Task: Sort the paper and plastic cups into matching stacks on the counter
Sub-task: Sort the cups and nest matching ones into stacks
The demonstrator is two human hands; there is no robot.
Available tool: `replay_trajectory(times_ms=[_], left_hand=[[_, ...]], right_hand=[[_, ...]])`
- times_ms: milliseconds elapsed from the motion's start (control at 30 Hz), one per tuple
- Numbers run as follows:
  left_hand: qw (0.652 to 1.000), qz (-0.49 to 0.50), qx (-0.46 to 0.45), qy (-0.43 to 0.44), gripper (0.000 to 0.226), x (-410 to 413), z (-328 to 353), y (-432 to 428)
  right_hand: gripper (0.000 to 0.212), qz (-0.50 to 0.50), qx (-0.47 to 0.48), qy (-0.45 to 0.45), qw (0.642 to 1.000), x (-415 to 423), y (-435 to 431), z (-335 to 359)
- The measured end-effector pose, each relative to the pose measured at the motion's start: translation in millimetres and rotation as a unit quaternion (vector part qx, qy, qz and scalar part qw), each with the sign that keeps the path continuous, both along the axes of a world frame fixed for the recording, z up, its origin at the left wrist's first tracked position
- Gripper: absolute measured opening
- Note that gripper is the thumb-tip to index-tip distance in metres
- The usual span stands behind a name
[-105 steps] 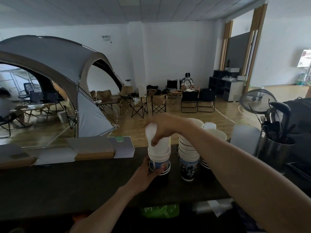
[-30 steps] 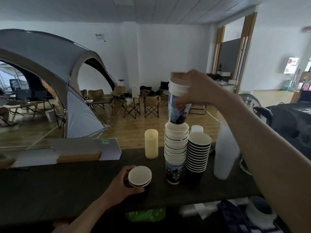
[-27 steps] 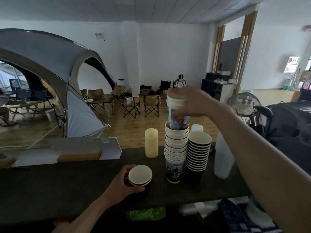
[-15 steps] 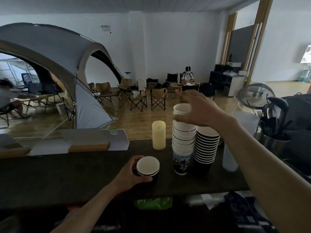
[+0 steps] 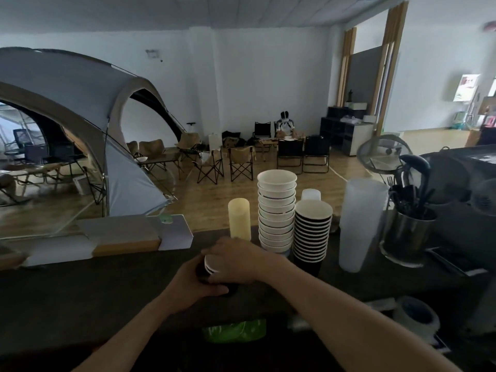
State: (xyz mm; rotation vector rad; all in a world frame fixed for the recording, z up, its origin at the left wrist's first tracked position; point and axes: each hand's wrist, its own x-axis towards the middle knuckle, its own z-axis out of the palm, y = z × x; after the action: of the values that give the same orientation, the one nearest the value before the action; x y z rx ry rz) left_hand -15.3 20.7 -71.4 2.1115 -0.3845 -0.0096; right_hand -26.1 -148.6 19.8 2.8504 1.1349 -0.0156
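Short stack of black paper cups point(image 5: 210, 265): on the dark counter point(image 5: 94, 285), towards its front edge. Left hand point(image 5: 193, 283) wraps its side; right hand point(image 5: 236, 260) curls over its rim. Behind: cream plastic cup point(image 5: 239, 218), tall white paper stack point(image 5: 276, 210), black paper stack point(image 5: 311, 232) just beside, frosted plastic stack point(image 5: 359, 224) further right.

Matt paper cup stack point(image 5: 276, 210), frosted plastic cups point(image 5: 361, 224), shiny metal utensil pot point(image 5: 406, 237), dark matt counter point(image 5: 80, 291)

Probably a camping-themed café: counter point(image 5: 107, 285) with cup stacks point(image 5: 276, 210), tent point(image 5: 80, 84), folding chairs point(image 5: 240, 163).
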Motion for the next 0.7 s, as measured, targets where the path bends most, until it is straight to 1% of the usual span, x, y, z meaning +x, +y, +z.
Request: replay_trajectory(times_ms=[33,67,100,133,200,233,300,400,467,500,533,600,633,667,700], left_hand=[[1.0,0.005,-0.011,-0.019,0.071,0.7,13.6,-1.7],[0.999,0.003,-0.022,-0.038,0.072,1.3,29.4,-4.2],[0.998,-0.002,-0.033,-0.055,0.07,1.0,47.5,-8.7],[0.996,-0.009,-0.044,-0.073,0.066,1.4,65.7,-13.5],[0.991,-0.015,-0.061,-0.122,0.056,3.4,102.4,-23.3],[0.987,-0.017,-0.069,-0.144,0.053,4.2,120.3,-27.6],[0.982,-0.041,-0.09,-0.158,0.05,5.3,150.5,-37.3],[0.981,-0.083,-0.071,-0.159,0.059,5.4,170.6,-53.1],[0.981,-0.088,-0.055,-0.164,0.059,5.8,166.5,-62.7],[0.981,-0.082,-0.055,-0.169,0.057,6.3,161.4,-67.7],[0.98,-0.075,-0.062,-0.176,0.055,7.5,155.0,-72.8],[0.978,-0.044,-0.084,-0.188,0.053,13.6,140.8,-82.6],[0.978,-0.02,-0.095,-0.186,0.054,17.0,134.9,-87.1],[0.98,0.001,-0.102,-0.172,0.06,21.0,128.9,-90.6],[0.984,0.009,-0.104,-0.146,0.071,24.9,122.0,-93.2]], right_hand=[[0.041,0.014,-0.002,-0.046,0.999,-1.5,-2.6,15.5],[0.036,0.031,-0.004,-0.093,0.995,-4.6,-5.6,31.8],[0.036,0.033,0.003,-0.117,0.993,-8.7,-10.7,48.6],[0.039,0.015,0.03,-0.116,0.993,-12.9,-17.0,67.8],[0.044,-0.032,0.122,-0.088,0.988,-20.1,-33.4,108.5],[0.048,-0.046,0.175,-0.081,0.98,-21.6,-43.5,129.1],[0.056,-0.073,0.272,-0.089,0.955,-18.2,-66.6,161.4],[0.057,-0.125,0.348,-0.14,0.919,-23.0,-115.5,198.6],[0.058,-0.169,0.374,-0.162,0.897,-26.7,-153.1,211.3],[0.061,-0.198,0.372,-0.168,0.891,-26.5,-169.6,211.6],[0.064,-0.23,0.351,-0.173,0.891,-25.0,-181.4,208.3],[0.07,-0.276,0.283,-0.167,0.903,-15.3,-195.5,192.0],[0.072,-0.287,0.266,-0.146,0.908,-9.5,-198.2,180.9],[0.072,-0.289,0.258,-0.122,0.914,-5.1,-198.6,169.3],[0.073,-0.288,0.246,-0.103,0.92,-1.5,-197.9,157.5]])
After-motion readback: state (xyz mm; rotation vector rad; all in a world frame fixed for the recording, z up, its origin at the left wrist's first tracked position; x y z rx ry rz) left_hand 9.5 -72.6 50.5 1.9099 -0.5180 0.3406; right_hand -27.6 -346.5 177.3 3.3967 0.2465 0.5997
